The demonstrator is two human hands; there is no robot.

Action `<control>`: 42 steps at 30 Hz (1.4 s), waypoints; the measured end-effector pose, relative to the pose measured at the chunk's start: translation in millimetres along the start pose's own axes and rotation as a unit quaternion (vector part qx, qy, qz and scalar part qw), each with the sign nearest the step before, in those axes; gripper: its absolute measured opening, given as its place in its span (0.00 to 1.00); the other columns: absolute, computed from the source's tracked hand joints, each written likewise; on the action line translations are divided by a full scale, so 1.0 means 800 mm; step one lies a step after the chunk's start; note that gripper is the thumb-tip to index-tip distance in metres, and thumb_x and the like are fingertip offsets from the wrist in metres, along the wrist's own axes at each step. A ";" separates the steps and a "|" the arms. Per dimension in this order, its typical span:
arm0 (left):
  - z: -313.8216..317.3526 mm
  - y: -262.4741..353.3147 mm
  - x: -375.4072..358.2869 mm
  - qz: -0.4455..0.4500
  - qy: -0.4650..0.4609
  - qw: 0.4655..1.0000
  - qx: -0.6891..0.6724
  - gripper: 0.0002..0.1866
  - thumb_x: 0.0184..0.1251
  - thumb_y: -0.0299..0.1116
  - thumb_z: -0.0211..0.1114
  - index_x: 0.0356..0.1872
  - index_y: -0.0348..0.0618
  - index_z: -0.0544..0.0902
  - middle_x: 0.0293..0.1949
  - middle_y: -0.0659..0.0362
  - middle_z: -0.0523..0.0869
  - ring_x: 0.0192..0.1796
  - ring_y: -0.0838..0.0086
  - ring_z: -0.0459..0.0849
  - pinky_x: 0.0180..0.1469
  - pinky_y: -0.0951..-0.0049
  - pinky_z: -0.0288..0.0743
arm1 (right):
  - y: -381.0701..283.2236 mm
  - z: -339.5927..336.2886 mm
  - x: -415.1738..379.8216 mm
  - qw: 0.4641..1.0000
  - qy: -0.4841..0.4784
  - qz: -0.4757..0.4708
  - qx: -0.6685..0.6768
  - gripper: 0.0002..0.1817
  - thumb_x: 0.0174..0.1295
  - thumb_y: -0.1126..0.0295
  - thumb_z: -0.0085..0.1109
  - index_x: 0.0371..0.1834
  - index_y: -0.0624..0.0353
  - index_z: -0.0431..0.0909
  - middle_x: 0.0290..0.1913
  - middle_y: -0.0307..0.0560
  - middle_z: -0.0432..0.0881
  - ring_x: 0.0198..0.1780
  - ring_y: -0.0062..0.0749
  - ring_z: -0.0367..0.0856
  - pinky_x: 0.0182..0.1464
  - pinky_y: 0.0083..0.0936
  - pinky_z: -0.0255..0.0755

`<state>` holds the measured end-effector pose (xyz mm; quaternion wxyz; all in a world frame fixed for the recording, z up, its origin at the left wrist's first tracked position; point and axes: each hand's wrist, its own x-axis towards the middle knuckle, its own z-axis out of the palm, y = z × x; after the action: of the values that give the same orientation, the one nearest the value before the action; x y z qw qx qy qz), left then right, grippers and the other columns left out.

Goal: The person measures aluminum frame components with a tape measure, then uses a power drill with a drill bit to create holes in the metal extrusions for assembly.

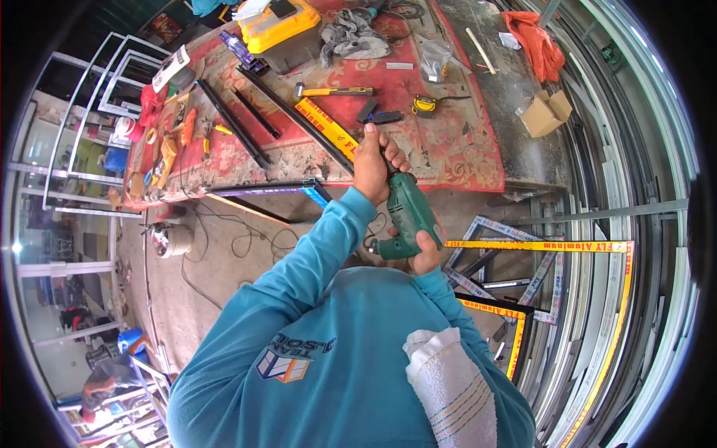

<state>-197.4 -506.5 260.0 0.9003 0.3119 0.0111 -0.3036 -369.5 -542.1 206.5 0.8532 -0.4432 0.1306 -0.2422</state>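
A green power drill (411, 213) is held in front of my chest, its front end toward the table. My left hand (377, 160) is closed around the drill's front end, thumb pointing forward, and hides most of the chuck. At the rear of the body, my right hand (427, 252) grips the drill near its handle, with the thumb on top. Just beyond my left hand lies a long aluminum profile (326, 123) with yellow printed tape. Small black pieces (379, 114) rest close to my left fingertips.
A red patterned cloth (455, 153) covers the table, bearing a hammer (334, 91), a tape measure (426, 105), a yellow-lidded toolbox (280, 30) and dark profiles. Taped frames (538, 245) stand at right beside long stacked profiles. Cables (239, 228) run over the floor; a bucket (172, 239) stands left.
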 end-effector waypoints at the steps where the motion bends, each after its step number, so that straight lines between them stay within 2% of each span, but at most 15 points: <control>1: 0.001 0.000 -0.001 0.000 0.000 1.000 -0.001 0.23 0.77 0.58 0.48 0.30 0.50 0.65 0.20 0.64 0.63 0.20 0.74 0.65 0.25 0.68 0.68 | -0.001 0.000 -0.001 1.000 0.000 0.000 -0.001 0.38 0.53 0.52 0.61 0.60 0.71 0.67 0.45 0.57 0.80 0.36 0.41 0.85 0.38 0.34 0.83; 6: 0.001 -0.001 -0.005 0.008 0.009 1.000 0.003 0.23 0.77 0.57 0.48 0.30 0.50 0.65 0.20 0.64 0.63 0.20 0.74 0.65 0.23 0.69 0.68 | 0.005 -0.001 -0.005 0.999 -0.003 0.007 0.037 0.38 0.52 0.54 0.62 0.62 0.69 0.68 0.46 0.55 0.82 0.36 0.40 0.86 0.39 0.33 0.83; 16: 0.000 0.004 -0.010 0.010 0.017 1.000 0.011 0.23 0.77 0.57 0.48 0.30 0.50 0.65 0.21 0.64 0.64 0.21 0.75 0.65 0.24 0.70 0.67 | -0.001 0.015 -0.006 1.000 0.014 -0.012 0.009 0.38 0.53 0.53 0.61 0.62 0.71 0.68 0.46 0.58 0.82 0.39 0.41 0.86 0.42 0.33 0.83; 19: -0.001 0.012 -0.011 0.004 -0.022 1.000 -0.020 0.23 0.77 0.57 0.47 0.30 0.50 0.65 0.21 0.64 0.64 0.21 0.75 0.65 0.25 0.71 0.67 | -0.002 0.016 -0.002 0.999 -0.005 -0.006 0.043 0.38 0.53 0.53 0.61 0.62 0.71 0.68 0.45 0.59 0.82 0.40 0.41 0.86 0.44 0.34 0.83; 21: 0.001 0.019 -0.012 0.003 -0.043 0.999 -0.027 0.22 0.77 0.57 0.48 0.31 0.51 0.66 0.21 0.67 0.63 0.22 0.79 0.63 0.27 0.74 0.65 | -0.004 0.014 0.002 0.997 -0.053 0.020 0.050 0.40 0.53 0.51 0.63 0.64 0.70 0.67 0.49 0.58 0.81 0.45 0.42 0.85 0.48 0.35 0.81; 22: 0.004 0.022 -0.013 0.003 -0.043 0.999 -0.026 0.22 0.77 0.57 0.48 0.31 0.51 0.66 0.21 0.67 0.63 0.22 0.79 0.63 0.27 0.74 0.65 | 0.001 0.009 0.005 0.997 -0.054 0.020 0.050 0.40 0.53 0.51 0.63 0.64 0.70 0.67 0.49 0.58 0.81 0.45 0.42 0.85 0.48 0.35 0.81; 25: 0.006 0.029 -0.015 0.017 -0.050 0.998 -0.022 0.21 0.78 0.57 0.47 0.31 0.51 0.67 0.21 0.66 0.63 0.23 0.79 0.63 0.28 0.74 0.65 | 0.014 0.004 0.011 0.997 -0.072 -0.003 0.008 0.45 0.51 0.49 0.67 0.68 0.68 0.63 0.57 0.56 0.77 0.54 0.41 0.81 0.56 0.35 0.77; 27: 0.002 0.029 -0.012 0.010 -0.035 0.999 -0.030 0.21 0.78 0.56 0.47 0.32 0.50 0.68 0.22 0.66 0.64 0.23 0.79 0.63 0.28 0.74 0.65 | 0.009 0.009 0.012 0.992 -0.111 0.016 0.048 0.52 0.50 0.47 0.71 0.73 0.65 0.57 0.64 0.53 0.71 0.61 0.39 0.76 0.62 0.34 0.72; 30: -0.004 0.030 -0.008 0.007 -0.033 0.999 -0.030 0.24 0.78 0.58 0.45 0.30 0.49 0.65 0.22 0.64 0.64 0.22 0.76 0.65 0.26 0.72 0.67 | -0.007 0.023 0.011 0.986 -0.136 0.058 0.078 0.56 0.49 0.48 0.72 0.76 0.64 0.51 0.65 0.53 0.70 0.64 0.36 0.73 0.64 0.33 0.69; 34: -0.014 0.030 -0.003 0.013 -0.031 0.999 -0.028 0.23 0.78 0.58 0.46 0.31 0.49 0.65 0.21 0.64 0.64 0.22 0.76 0.65 0.26 0.71 0.67 | 0.003 0.026 0.016 0.995 -0.093 -0.003 0.039 0.58 0.49 0.46 0.71 0.77 0.64 0.48 0.66 0.54 0.68 0.63 0.38 0.74 0.63 0.35 0.71; 36: -0.014 0.030 -0.003 0.015 -0.031 0.999 -0.015 0.23 0.78 0.57 0.46 0.31 0.49 0.66 0.21 0.64 0.64 0.22 0.75 0.65 0.26 0.71 0.67 | 0.012 0.022 0.017 0.997 -0.059 -0.008 0.040 0.53 0.51 0.47 0.69 0.74 0.67 0.54 0.61 0.57 0.73 0.55 0.40 0.80 0.56 0.36 0.77; 37: -0.013 0.030 -0.004 0.015 -0.030 0.999 -0.015 0.23 0.78 0.57 0.46 0.31 0.49 0.66 0.21 0.64 0.64 0.22 0.75 0.65 0.26 0.71 0.67 | 0.016 0.019 0.015 0.997 -0.059 -0.008 0.039 0.53 0.51 0.47 0.69 0.74 0.67 0.54 0.61 0.57 0.73 0.55 0.40 0.80 0.56 0.36 0.77; 39: -0.008 0.028 -0.009 0.013 -0.029 0.999 -0.013 0.21 0.77 0.56 0.49 0.32 0.51 0.68 0.22 0.66 0.65 0.23 0.79 0.64 0.28 0.75 0.66 | 0.023 0.012 0.010 0.991 -0.085 0.059 0.082 0.46 0.52 0.49 0.66 0.68 0.70 0.62 0.52 0.57 0.79 0.44 0.39 0.84 0.46 0.34 0.81; 40: -0.005 0.027 -0.010 0.012 -0.029 0.999 -0.014 0.21 0.77 0.56 0.49 0.32 0.51 0.68 0.22 0.66 0.65 0.23 0.79 0.64 0.28 0.75 0.66 | 0.025 0.011 0.009 0.991 -0.084 0.059 0.081 0.46 0.52 0.49 0.66 0.68 0.70 0.62 0.52 0.57 0.79 0.44 0.39 0.84 0.46 0.34 0.81; 42: -0.001 0.027 -0.011 0.014 -0.036 0.999 -0.018 0.21 0.77 0.56 0.49 0.32 0.50 0.68 0.22 0.66 0.65 0.23 0.79 0.64 0.28 0.75 0.66 | 0.027 0.012 0.007 0.995 -0.044 0.040 0.082 0.40 0.52 0.51 0.63 0.62 0.70 0.68 0.44 0.55 0.82 0.37 0.37 0.85 0.40 0.31 0.82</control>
<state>-192.6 -487.8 272.7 0.9097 0.2846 -0.0197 -0.3017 -353.9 -527.8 194.4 0.9007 -0.3759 0.0903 -0.1982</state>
